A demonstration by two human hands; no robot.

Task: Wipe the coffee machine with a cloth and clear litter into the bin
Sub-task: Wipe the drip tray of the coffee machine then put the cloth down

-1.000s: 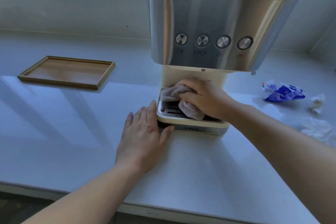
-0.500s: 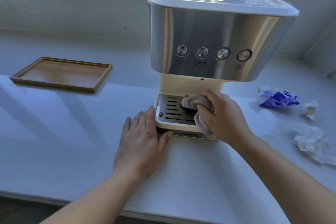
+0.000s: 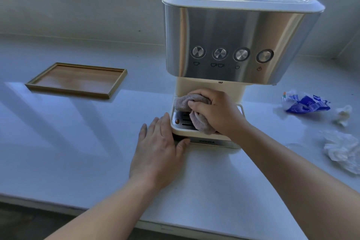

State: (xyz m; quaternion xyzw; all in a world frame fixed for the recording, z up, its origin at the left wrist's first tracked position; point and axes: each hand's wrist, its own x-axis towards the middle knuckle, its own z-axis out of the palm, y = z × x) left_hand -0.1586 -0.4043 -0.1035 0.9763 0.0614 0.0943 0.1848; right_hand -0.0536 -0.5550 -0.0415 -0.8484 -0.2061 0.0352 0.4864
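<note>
Cloth (image 3: 187, 101) bunched in right hand (image 3: 216, 111) grip

Only the person's two arms show, and both are bare right up to where the picture's edge cuts them. The left forearm (image 3: 101, 212) comes in from the near edge, left of centre, and narrows towards the wrist. The left hand (image 3: 158, 148) shows its back, four fingers (image 3: 155, 128) and a thumb. The right forearm (image 3: 292, 173) comes in from the near right corner, broad there, lit along its top and shaded underneath. The right hand (image 3: 216, 115) shows its back and a row of knuckles. The nails are too small to make out.
</note>
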